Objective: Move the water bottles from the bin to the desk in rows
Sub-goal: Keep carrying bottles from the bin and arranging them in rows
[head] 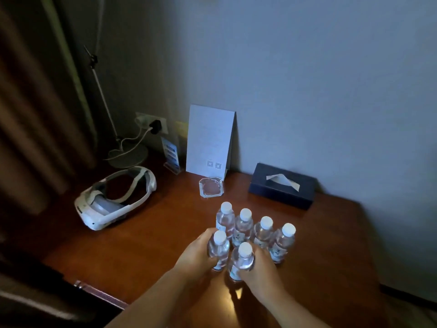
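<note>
Several small clear water bottles with white caps stand upright on the brown wooden desk (146,252). A back row (262,229) runs from left to right in a slight diagonal. In front of it stand two more bottles. My left hand (196,254) grips the front left bottle (218,248) round its body. My right hand (259,268) grips the front right bottle (242,260). Both held bottles stand close together, their bases at the desk. The bin is out of view.
A white headset (113,197) lies at the left of the desk. Behind the bottles stand a glass ashtray (211,187), a white folded card (209,140) and a dark tissue box (282,185) against the wall. A lamp base (128,155) and a plugged socket sit at back left.
</note>
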Demonstrator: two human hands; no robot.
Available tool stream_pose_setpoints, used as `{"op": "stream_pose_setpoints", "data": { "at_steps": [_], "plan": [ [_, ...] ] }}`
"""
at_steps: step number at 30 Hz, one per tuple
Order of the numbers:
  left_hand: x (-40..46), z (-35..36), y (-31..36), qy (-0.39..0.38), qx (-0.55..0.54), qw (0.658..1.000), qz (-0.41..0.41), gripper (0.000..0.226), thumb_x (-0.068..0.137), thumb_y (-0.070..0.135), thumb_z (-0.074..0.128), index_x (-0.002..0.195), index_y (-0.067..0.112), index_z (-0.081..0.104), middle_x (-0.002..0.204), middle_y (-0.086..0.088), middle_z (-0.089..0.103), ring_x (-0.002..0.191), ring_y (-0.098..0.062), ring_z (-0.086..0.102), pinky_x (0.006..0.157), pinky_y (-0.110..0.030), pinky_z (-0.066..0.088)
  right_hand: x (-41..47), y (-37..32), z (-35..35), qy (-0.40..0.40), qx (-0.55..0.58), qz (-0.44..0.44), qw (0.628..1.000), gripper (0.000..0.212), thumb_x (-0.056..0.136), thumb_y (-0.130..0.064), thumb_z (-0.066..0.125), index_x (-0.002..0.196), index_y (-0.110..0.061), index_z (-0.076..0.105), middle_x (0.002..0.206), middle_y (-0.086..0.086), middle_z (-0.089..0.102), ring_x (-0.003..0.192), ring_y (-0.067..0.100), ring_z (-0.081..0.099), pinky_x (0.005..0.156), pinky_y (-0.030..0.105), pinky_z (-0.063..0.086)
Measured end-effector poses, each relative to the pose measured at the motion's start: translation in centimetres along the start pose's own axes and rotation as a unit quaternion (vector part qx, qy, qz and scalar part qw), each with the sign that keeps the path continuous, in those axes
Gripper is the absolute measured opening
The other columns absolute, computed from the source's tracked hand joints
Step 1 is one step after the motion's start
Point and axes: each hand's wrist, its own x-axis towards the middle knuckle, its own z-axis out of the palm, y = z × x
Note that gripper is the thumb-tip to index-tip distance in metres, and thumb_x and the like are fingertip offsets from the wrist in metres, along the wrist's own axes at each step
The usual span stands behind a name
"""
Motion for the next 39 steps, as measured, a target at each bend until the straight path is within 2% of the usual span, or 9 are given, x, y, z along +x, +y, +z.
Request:
{"op": "stream_pose_setpoints", "data": {
  "at_steps": [2, 5, 12, 16, 23, 28, 31, 35, 39],
  "plan": [
    [1.1, -0.9, 0.1, -0.001, -0.016, 1.000, 0.007, 0.059, 0.060, 0.059, 0.068, 0.115, 0.065, 0.045, 0.111, 0.038, 0.058, 0.100, 0.017, 0.057, 0.077, -0.011, 0.050, 0.3, -0.7, 0.1, 0.017, 0.003, 0.018, 1.000, 0.034, 0.074, -0.020, 0.078, 0.100, -0.034, 0.062, 0.099, -0.013, 0.066, 0.097, 0.006, 0.063, 0.086, 0.025, 0.052],
    [2.0, -0.8, -0.2, -0.010, -0.036, 0.999, 0.010, 0.061, 0.073, 0.037, 0.080, 0.118, 0.062, 0.046, 0.121, 0.031, 0.050, 0.106, 0.007, 0.057, 0.075, -0.006, 0.048, 0.7, -0.7, 0.1, 0.027, -0.009, 0.050, 0.998, 0.046, 0.076, -0.018, 0.079, 0.117, -0.026, 0.060, 0.113, -0.010, 0.064, 0.108, 0.010, 0.061, 0.098, 0.033, 0.050],
    [3.2, -0.9, -1.8, -0.030, -0.030, 0.999, 0.033, 0.074, 0.081, 0.023, 0.081, 0.115, 0.075, 0.042, 0.118, 0.042, 0.049, 0.110, 0.027, 0.047, 0.079, 0.005, 0.040, 1.7, -1.1, 0.8, 0.061, -0.025, 0.076, 0.995, 0.064, 0.081, -0.023, 0.079, 0.137, -0.024, 0.048, 0.134, -0.008, 0.054, 0.124, 0.014, 0.054, 0.106, 0.032, 0.043],
    [3.7, -0.9, -2.1, -0.035, -0.017, 0.998, 0.047, 0.070, 0.071, 0.040, 0.079, 0.118, 0.076, 0.042, 0.117, 0.051, 0.047, 0.108, 0.031, 0.044, 0.076, 0.009, 0.037, 2.4, -1.4, 1.2, 0.066, -0.044, 0.068, 0.995, 0.061, 0.083, -0.025, 0.078, 0.135, -0.025, 0.046, 0.134, -0.006, 0.054, 0.123, 0.017, 0.055, 0.104, 0.035, 0.045],
    [4.6, -1.5, -2.4, -0.030, 0.065, 0.995, 0.076, 0.079, 0.083, 0.035, 0.078, 0.120, 0.083, 0.028, 0.111, 0.056, 0.040, 0.101, 0.029, 0.045, 0.079, -0.003, 0.038, 3.1, -1.3, 1.1, 0.072, -0.006, 0.094, 0.993, 0.069, 0.080, -0.019, 0.081, 0.137, -0.025, 0.041, 0.132, -0.007, 0.059, 0.124, 0.017, 0.057, 0.105, 0.037, 0.046],
    [5.1, -1.4, -3.1, -0.023, 0.060, 0.996, 0.064, 0.072, 0.079, 0.042, 0.079, 0.131, 0.064, 0.034, 0.121, 0.044, 0.048, 0.102, 0.020, 0.050, 0.081, -0.009, 0.044, 3.1, -1.3, 1.4, 0.085, 0.007, 0.097, 0.992, 0.060, 0.077, -0.021, 0.081, 0.126, -0.024, 0.047, 0.125, -0.008, 0.059, 0.119, 0.016, 0.059, 0.102, 0.035, 0.048],
    [5.2, -1.2, -3.6, -0.027, 0.057, 0.996, 0.058, 0.074, 0.077, 0.044, 0.081, 0.129, 0.065, 0.033, 0.118, 0.047, 0.047, 0.103, 0.022, 0.050, 0.082, -0.008, 0.044, 2.8, -1.3, 1.6, 0.082, 0.031, 0.100, 0.991, 0.060, 0.077, -0.023, 0.083, 0.124, -0.029, 0.045, 0.124, -0.011, 0.058, 0.115, 0.013, 0.060, 0.101, 0.036, 0.049],
    [4.8, -1.0, -3.5, -0.038, 0.031, 0.997, 0.059, 0.079, 0.071, 0.048, 0.084, 0.131, 0.058, 0.035, 0.118, 0.046, 0.045, 0.113, 0.011, 0.053, 0.085, -0.005, 0.042, 2.4, -0.9, 1.6, 0.076, 0.041, 0.100, 0.991, 0.060, 0.076, -0.026, 0.084, 0.119, -0.036, 0.044, 0.119, -0.017, 0.058, 0.110, 0.009, 0.062, 0.098, 0.034, 0.052],
    [3.1, -1.4, -2.1, 0.024, 0.023, 0.997, 0.067, 0.070, 0.080, 0.057, 0.072, 0.137, 0.042, 0.034, 0.131, 0.033, 0.036, 0.119, 0.005, 0.048, 0.095, -0.014, 0.040, 2.4, -0.6, 1.4, 0.057, 0.059, 0.097, 0.992, 0.060, 0.076, -0.025, 0.084, 0.121, -0.036, 0.046, 0.118, -0.019, 0.057, 0.106, 0.005, 0.063, 0.094, 0.027, 0.053]
  ]
}}
